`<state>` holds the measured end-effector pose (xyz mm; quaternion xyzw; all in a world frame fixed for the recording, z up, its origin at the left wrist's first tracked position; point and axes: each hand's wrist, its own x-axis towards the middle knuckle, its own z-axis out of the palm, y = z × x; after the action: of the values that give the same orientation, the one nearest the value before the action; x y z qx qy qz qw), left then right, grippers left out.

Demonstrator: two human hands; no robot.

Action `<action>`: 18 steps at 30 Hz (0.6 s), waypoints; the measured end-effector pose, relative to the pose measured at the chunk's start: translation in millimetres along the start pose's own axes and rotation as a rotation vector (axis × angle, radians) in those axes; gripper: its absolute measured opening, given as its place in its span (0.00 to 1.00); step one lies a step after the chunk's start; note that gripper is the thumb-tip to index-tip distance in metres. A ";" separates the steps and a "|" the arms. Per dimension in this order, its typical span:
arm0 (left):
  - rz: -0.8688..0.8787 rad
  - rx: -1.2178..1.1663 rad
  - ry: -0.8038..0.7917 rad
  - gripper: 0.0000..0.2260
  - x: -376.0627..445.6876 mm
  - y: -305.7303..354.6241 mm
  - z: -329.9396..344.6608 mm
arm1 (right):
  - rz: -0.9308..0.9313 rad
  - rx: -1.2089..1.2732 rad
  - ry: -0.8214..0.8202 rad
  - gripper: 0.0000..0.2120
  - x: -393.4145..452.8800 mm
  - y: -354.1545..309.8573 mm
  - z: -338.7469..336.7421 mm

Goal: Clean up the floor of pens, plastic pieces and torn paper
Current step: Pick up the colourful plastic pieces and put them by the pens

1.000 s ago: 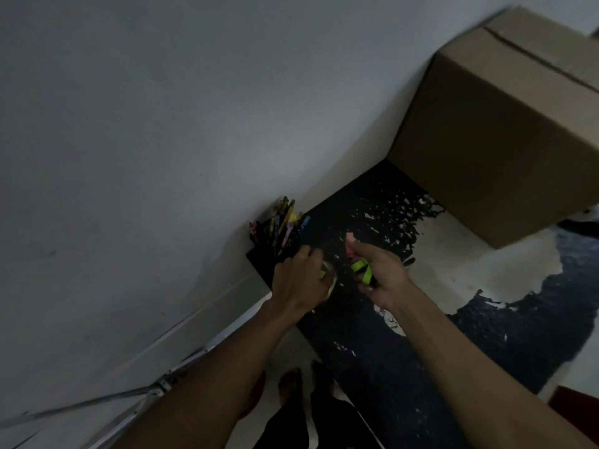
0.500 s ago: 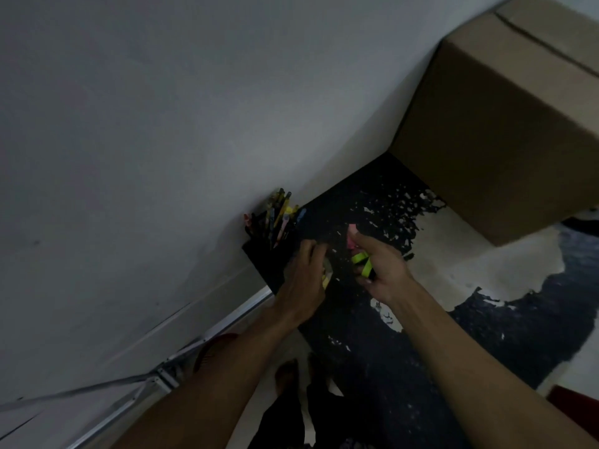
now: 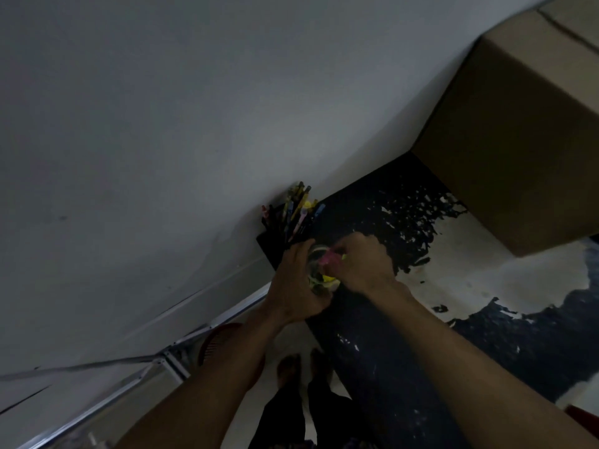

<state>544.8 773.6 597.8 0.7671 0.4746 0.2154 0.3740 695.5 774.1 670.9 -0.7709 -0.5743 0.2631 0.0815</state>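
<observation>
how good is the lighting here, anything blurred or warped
Head view: dim overall, colours muted; the clear jar and coloured plastic pieces between the left hand and right hand are smeared; wide-angle lens tilts and bends the wall and cardboard box; the pens in their holder stay readable.

Your frame is dim and underexposed overall. The wall [image 3: 162, 124] reads flat grey, brightest toward the upper right. The box [image 3: 518, 140] casts soft shadow onto the dark surface [image 3: 372, 351] beneath it. No glare. Your hands [image 3: 327, 270] are slightly soft with motion blur, and the coloured pieces between them smear. Wide-angle distortion bends the wall base and tilts the scene at the edges.
</observation>
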 end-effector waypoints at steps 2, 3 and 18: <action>-0.020 0.006 -0.011 0.41 1.7 -2.8 3.1 | -0.024 -0.157 -0.004 0.13 1.8 -9.6 3.8; -0.023 0.019 -0.011 0.41 3.2 -4.2 4.8 | -0.031 -0.190 -0.002 0.13 2.7 -12.5 5.5; -0.042 -0.057 0.029 0.38 8.6 -17.8 13.5 | -0.252 0.380 0.187 0.15 6.3 0.2 39.4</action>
<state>547.9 781.1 575.2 0.7429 0.4895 0.2323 0.3931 677.3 772.9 635.4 -0.6850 -0.5961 0.2818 0.3100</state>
